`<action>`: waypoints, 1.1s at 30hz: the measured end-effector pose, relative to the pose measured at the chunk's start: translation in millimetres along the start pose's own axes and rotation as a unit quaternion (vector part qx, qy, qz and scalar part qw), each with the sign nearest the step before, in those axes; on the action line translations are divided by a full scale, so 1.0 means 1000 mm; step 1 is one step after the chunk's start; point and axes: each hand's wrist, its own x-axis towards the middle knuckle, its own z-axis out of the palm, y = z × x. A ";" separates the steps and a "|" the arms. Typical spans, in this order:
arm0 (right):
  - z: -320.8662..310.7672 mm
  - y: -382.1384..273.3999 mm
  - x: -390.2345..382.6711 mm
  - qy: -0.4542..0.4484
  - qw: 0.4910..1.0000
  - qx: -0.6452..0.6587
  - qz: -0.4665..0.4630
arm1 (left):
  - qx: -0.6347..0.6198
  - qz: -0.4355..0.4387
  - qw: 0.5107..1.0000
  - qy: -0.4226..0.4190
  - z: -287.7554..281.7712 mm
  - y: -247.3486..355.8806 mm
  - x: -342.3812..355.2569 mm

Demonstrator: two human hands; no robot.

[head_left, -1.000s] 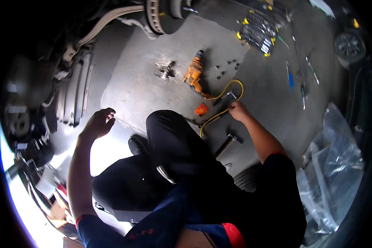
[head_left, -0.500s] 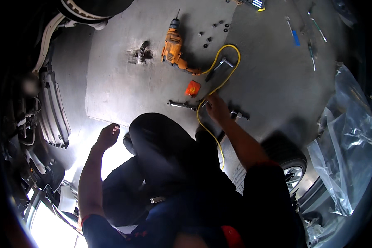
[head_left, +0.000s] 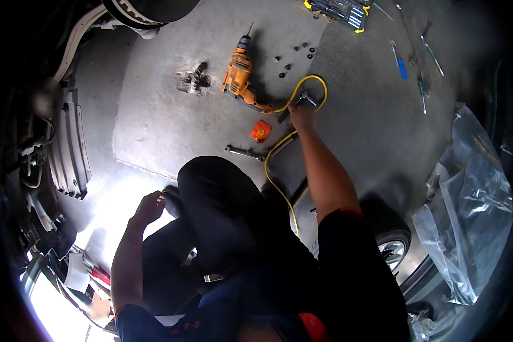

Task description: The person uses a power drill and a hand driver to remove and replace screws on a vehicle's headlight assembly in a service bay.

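Grey concrete floor (head_left: pixel 154 97) of a car workshop, glaring white at lower left, dimmer toward the right. Lying across it, a yellow cord (head_left: pixel 326 91), leaving the handle end of an orange electric drill (head_left: pixel 237 71), looping round the chrome head of a socket ratchet (head_left: pixel 306 98), then snaking down beside the bent knee (head_left: pixel 211 176). Right hand (head_left: pixel 302 117) stretched out over cord and ratchet, fingertips right at the cord; cannot tell whether clamped on either or merely touching. Left hand (head_left: pixel 150 208) well apart, near a dark shoe (head_left: pixel 172 202), fingers loosely curled; cannot tell whether apart or together at the tips. Near the right hand, an orange-red packet (head_left: pixel 261 131); closer to the knee, a double-ended wrench (head_left: pixel 245 153). Right of the drill's chuck, small metal pieces (head_left: pixel 310 56), scattered. Farther out, a black toolbox (head_left: pixel 342 12) with yellow corners, a blue-handled tool (head_left: pixel 402 69), clear plastic sheeting (head_left: pixel 467 211) and, behind the right arm, a car wheel (head_left: pixel 392 248).
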 end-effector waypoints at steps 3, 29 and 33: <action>-0.004 -0.002 0.011 -0.060 0.996 0.041 0.055 | -0.024 0.003 1.000 0.011 -0.005 0.035 0.001; -0.062 0.040 -0.132 -0.092 0.861 -0.307 -0.394 | -0.001 -0.031 0.999 0.021 -0.019 0.038 -0.011; -0.058 0.018 -0.133 -0.337 0.768 -0.353 -0.414 | -0.033 -0.022 0.998 0.051 -0.030 0.049 -0.023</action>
